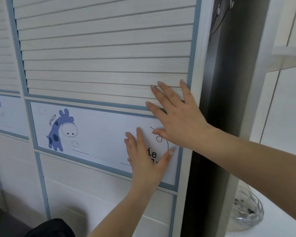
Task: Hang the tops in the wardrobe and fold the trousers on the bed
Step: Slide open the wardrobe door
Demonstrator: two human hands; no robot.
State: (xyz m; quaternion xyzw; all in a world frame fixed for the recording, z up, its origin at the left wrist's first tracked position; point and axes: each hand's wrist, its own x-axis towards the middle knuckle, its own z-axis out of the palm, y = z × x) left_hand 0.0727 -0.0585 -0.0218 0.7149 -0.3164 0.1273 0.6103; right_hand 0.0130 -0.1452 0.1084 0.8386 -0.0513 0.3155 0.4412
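**Both hands flat on the wardrobe door**

The left hand (146, 161) and right hand (176, 115) press the wardrobe door (106, 65) with straight, released fingers, grasping nothing. A dark gap (217, 117) opens just right of the right fingers.

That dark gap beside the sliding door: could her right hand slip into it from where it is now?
Probably yes. The right hand lies flat on the wardrobe door, its outermost finger right by the door's edge, and the dark gap opens just beyond. Nothing visible blocks it, though what is inside is too dark to tell.
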